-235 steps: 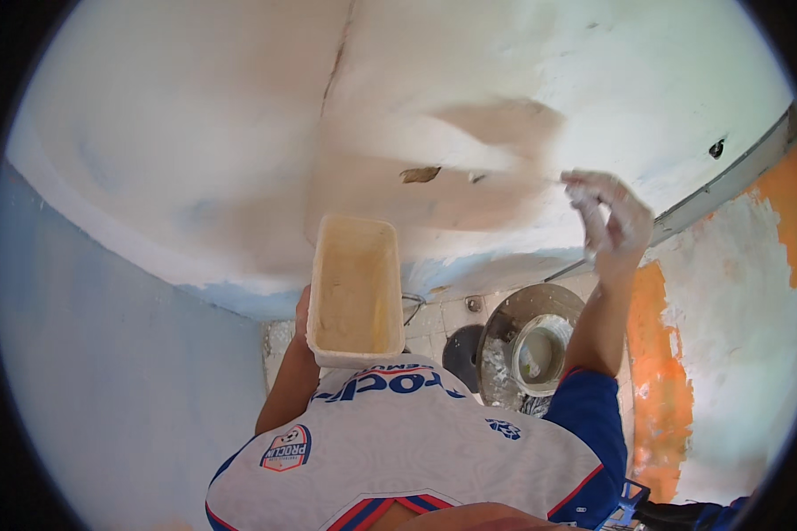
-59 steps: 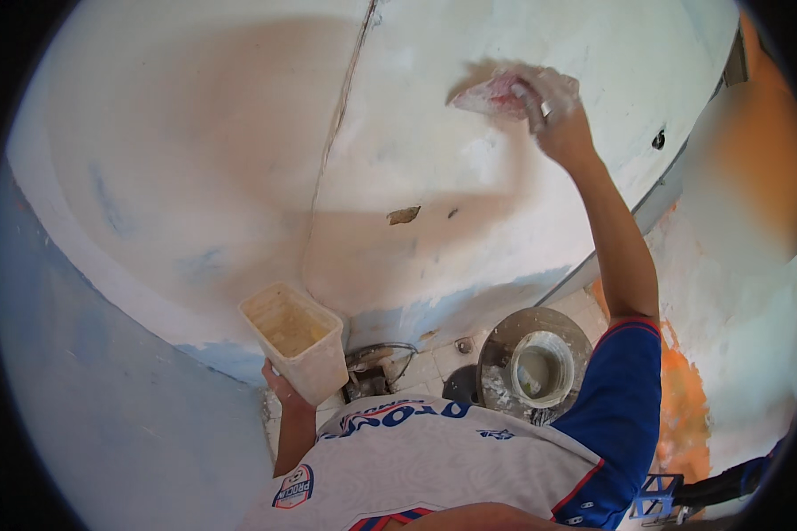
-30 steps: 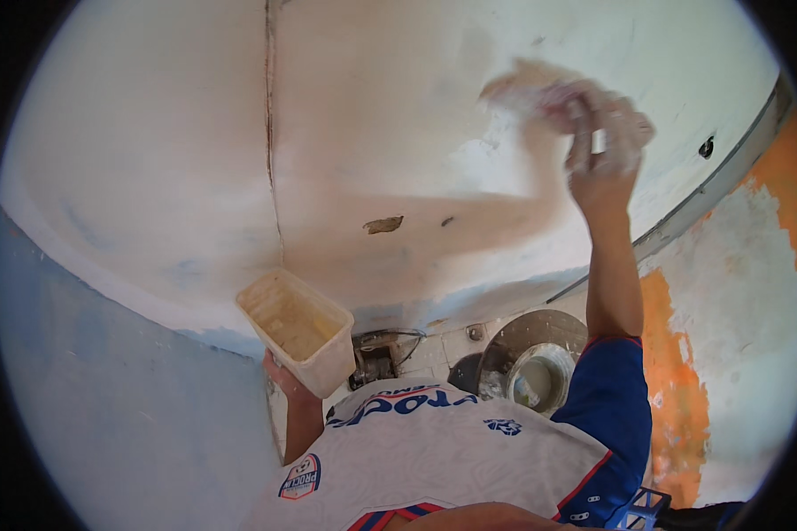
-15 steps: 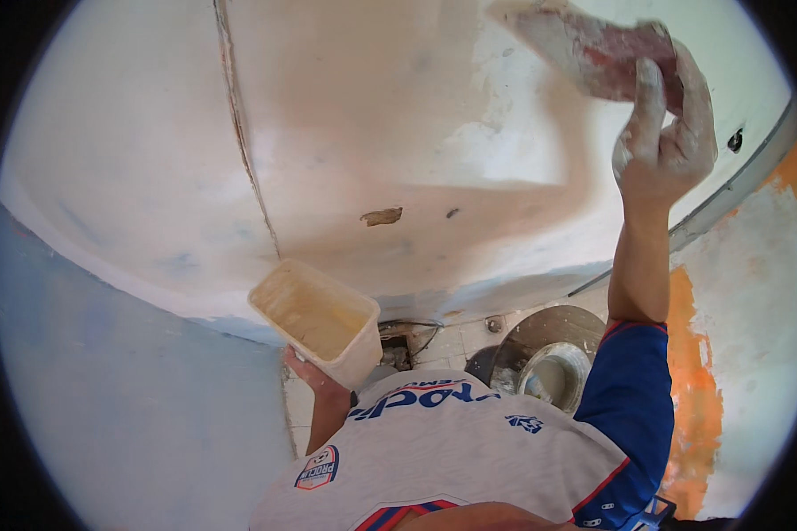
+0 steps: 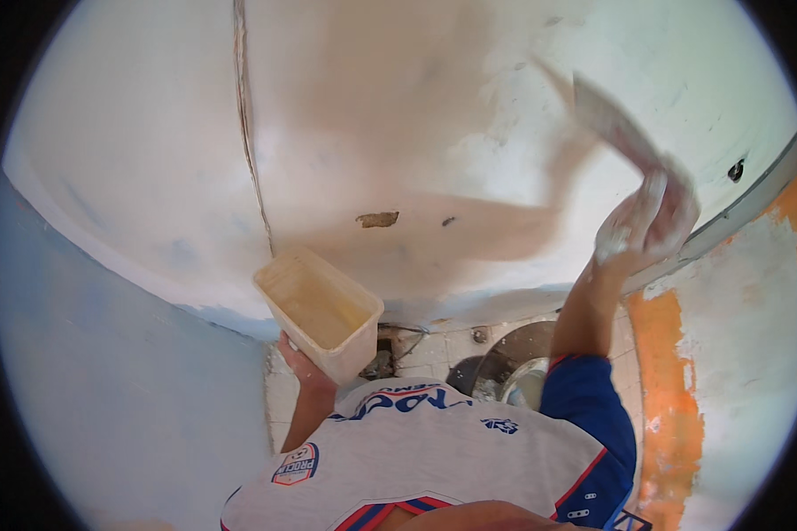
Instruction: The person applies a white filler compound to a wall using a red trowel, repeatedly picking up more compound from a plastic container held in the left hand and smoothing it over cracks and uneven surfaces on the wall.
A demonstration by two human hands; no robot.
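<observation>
My left hand (image 5: 305, 361) grips a cream rectangular plastic tub (image 5: 356, 356) from its lower left side, the fingers partly hidden behind it. Pale, thin residue coats the tub's inside, and its open top tilts up toward me. At the upper right, my right hand (image 5: 651, 217), whitened with plaster, is closed round a flat putty spreader (image 5: 613, 119). Its blade is reddish and smeared with white, blurred by motion and seen nearly edge-on. The spreader is held in front of the patchy white wall (image 5: 381, 97), where its shadow falls; whether it touches cannot be told.
A vertical seam (image 5: 243, 115) runs down the wall, with a chipped hole (image 5: 378, 219) right of it. Below, a whitened bucket (image 5: 529, 387) stands by a round grey disc-like surface (image 5: 509, 347) on the tiled floor. A blue-grey wall (image 5: 133, 354) is at left, an orange-patched one (image 5: 669, 380) at right.
My right hand and the spreader have moved down and slightly left, and the blade has turned from face-on to nearly edge-on. The tub stays in my left hand, nearly unmoved.
</observation>
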